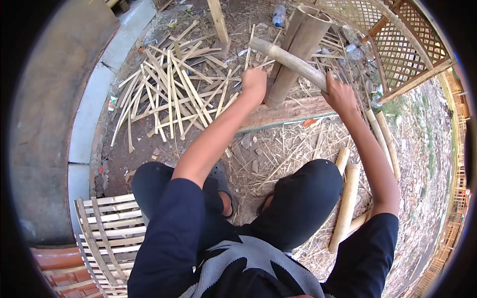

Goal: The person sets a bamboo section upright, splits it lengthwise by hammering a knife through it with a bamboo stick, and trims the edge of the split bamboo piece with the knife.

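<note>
A thick, split-looking bamboo section [298,54] stands tilted on a wooden plank [285,113]. My right hand [340,94] is wrapped round the near end of a bamboo stick [290,62], which crosses in front of the thick section. My left hand [254,83] is closed in a fist just left of the section. A dark, narrow piece shows between that fist and the bamboo, but what the fist holds is mostly hidden. Left of the fist, many thin bamboo strips [171,94] lie in a loose pile.
Several cut bamboo poles [346,208] lie by my right knee. A slatted bamboo bench [112,228] stands at lower left, near a concrete edge [92,104]. A wooden post [217,21], a plastic bottle [279,16] and a lattice panel [405,42] are farther off.
</note>
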A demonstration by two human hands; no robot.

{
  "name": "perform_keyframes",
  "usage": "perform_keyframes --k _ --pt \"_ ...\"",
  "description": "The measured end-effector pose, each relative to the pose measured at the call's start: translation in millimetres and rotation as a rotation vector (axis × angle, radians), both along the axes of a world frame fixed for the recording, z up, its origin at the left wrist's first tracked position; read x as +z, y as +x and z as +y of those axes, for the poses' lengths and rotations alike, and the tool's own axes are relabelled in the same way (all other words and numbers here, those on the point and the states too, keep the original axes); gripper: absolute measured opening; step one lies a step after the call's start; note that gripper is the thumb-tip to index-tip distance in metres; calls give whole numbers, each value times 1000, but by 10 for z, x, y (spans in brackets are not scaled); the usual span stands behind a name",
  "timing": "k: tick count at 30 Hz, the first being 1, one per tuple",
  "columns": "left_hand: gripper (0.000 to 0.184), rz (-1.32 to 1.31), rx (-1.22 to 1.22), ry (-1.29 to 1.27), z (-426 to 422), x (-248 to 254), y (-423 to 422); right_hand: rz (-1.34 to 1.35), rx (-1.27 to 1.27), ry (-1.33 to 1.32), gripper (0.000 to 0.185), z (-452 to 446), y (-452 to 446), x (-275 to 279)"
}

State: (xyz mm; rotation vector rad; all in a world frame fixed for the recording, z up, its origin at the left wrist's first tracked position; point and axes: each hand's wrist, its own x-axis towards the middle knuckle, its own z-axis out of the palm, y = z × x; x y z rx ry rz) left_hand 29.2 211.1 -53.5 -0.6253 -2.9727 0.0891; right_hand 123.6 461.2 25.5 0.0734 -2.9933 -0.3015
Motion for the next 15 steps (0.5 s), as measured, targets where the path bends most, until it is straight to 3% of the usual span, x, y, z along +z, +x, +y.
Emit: perform_keyframes --k 4,7,10,14,15 --pt "14 -110 54 30 -102 43 70 28 51 -34 44 -178 -89 -25" --pt "21 -252 -63 -28 -227 237 -26 64 64 -56 44 -269 -163 -5" --pt "26 -393 -62 82 -361 396 -115 57 10 -84 46 -247 -111 -98" --pt "37 -213 -4 240 -295 477 24 68 -42 -250 53 -268 -14 -243" --pt "52 -190 -18 299 -283 421 47 87 -24 -318 53 -285 42 -263"
